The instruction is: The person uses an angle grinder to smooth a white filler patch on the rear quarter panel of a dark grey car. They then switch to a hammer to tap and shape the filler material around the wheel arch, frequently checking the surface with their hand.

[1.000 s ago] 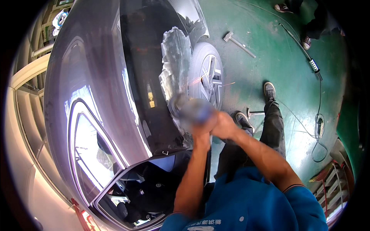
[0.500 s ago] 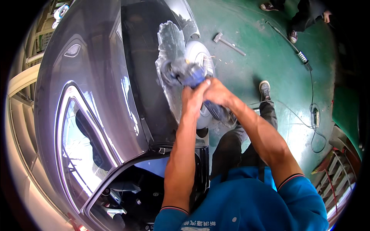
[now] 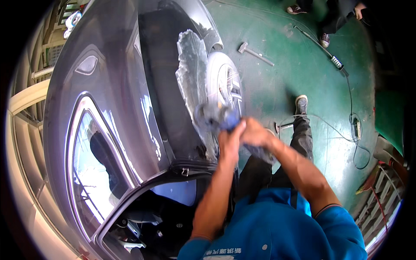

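A blue and grey angle grinder point(image 3: 232, 118), smeared by motion, is in both my hands. My left hand point(image 3: 229, 141) is closed round its body just behind the head. The fingers of my right hand point(image 3: 256, 132) wrap round the body further back. The grinder's head lies over the lower part of a ragged strip of bare, ground metal point(image 3: 190, 60) on the side panel of a dark grey car point(image 3: 117, 56). Blur hides the disc and whether it touches the metal. Next to the strip is the car's wheel point(image 3: 223, 73).
On the green floor point(image 3: 273, 26) lies a hammer point(image 3: 256, 53); a second hammer-like tool point(image 3: 284, 126) lies by my foot. A long rod tool point(image 3: 318, 45) with a cable point(image 3: 350, 97) lies further right. Another person's legs point(image 3: 333, 21) are at far right. The car door point(image 3: 236, 173) stands open.
Both hands have drawn the grinder towards me along the strip, from beside its middle to its lower part. The view has shifted slightly.
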Tool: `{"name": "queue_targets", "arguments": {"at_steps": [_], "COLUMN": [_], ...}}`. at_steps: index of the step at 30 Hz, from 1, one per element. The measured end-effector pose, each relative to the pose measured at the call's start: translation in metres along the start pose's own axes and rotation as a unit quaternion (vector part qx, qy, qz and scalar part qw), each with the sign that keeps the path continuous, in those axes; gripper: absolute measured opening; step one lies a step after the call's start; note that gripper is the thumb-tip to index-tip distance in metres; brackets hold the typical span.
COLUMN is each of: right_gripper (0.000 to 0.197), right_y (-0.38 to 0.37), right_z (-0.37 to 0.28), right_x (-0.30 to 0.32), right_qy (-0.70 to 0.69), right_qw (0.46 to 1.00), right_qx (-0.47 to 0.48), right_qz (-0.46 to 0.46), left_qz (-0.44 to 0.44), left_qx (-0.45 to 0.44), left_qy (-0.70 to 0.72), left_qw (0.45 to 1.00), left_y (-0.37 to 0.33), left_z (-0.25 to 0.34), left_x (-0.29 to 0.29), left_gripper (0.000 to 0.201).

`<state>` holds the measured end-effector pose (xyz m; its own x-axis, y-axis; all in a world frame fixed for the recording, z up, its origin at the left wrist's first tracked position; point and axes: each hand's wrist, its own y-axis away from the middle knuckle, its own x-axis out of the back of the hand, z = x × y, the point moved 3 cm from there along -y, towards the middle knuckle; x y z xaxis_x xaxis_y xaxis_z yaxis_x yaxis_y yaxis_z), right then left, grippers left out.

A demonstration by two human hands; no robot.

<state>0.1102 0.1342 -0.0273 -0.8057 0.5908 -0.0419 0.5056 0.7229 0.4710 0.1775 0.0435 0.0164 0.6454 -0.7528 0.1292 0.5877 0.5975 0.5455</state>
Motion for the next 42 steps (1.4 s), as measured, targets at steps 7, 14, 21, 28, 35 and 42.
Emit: {"name": "queue_targets", "arguments": {"at_steps": [7, 14, 21, 28, 35, 42], "right_gripper": [0.043, 0.036, 0.034, 0.031, 0.054, 0.062], "right_y": [-0.015, 0.014, 0.029, 0.005, 0.02, 0.029], "right_z": [-0.015, 0.017, 0.019, -0.009, 0.012, 0.023], "right_x": [0.0, -0.031, -0.038, -0.013, -0.036, -0.037], "right_qy": [-0.1, -0.127, -0.147, -0.261, -0.122, -0.002], "right_qw": [0.994, 0.99, 0.988, 0.956, 0.991, 0.997], "right_qx": [-0.027, -0.058, -0.05, -0.132, -0.047, 0.026], "right_qz": [0.034, 0.002, 0.02, -0.024, 0.025, 0.075], "left_qz": [-0.058, -0.019, -0.017, -0.065, -0.04, -0.057], "left_qx": [0.037, 0.066, 0.044, 0.069, 0.066, 0.019], "left_qy": [-0.082, -0.091, -0.148, -0.167, -0.094, -0.016], "left_qw": [0.994, 0.993, 0.988, 0.981, 0.993, 0.998], "left_y": [-0.029, 0.01, 0.022, -0.013, 0.022, 0.022], "left_z": [0.022, -0.008, -0.009, 0.025, 0.005, -0.028], "left_x": [0.006, 0.02, 0.023, 0.013, 0.027, 0.027], "left_gripper": [0.041, 0.04, 0.049, 0.042, 0.042, 0.044]}}
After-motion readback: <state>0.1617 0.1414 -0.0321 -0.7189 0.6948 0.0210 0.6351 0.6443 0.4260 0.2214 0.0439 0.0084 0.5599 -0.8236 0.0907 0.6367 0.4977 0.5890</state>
